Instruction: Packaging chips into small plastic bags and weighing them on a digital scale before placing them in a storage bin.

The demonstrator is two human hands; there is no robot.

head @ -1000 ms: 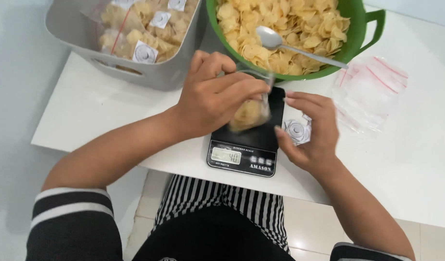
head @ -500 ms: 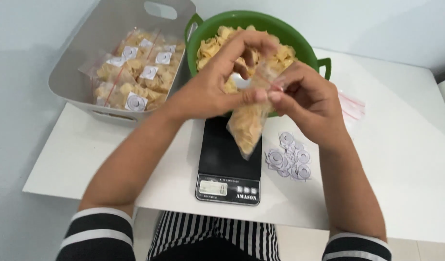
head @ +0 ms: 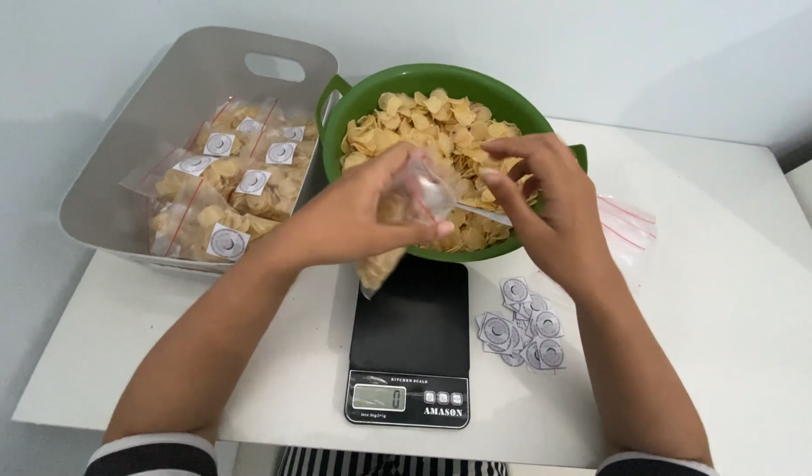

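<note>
My left hand (head: pixel 362 216) is closed around a small clear plastic bag (head: pixel 390 251) partly filled with pale yellow chips. It holds the bag tilted over the near rim of a green bowl (head: pixel 371 101) heaped with the same chips. My right hand (head: pixel 547 207) hovers just right of the bag's mouth with its fingers apart, over the bowl's near right side. A metal spoon (head: pixel 481 212) lies in the chips under that hand. Below the bag, a black kitchen scale (head: pixel 410 330) has a bare platform.
A grey basket (head: pixel 194 70) at the left holds several filled, stickered bags (head: pixel 238 189). Round paper stickers (head: pixel 521 328) lie right of the scale. Empty zip bags (head: pixel 633 225) lie beyond my right hand. Everything rests on a white table (head: pixel 732 335).
The bag has come up off the scale and moved over to the bowl's rim. My right hand has let go of the bag and spread its fingers.
</note>
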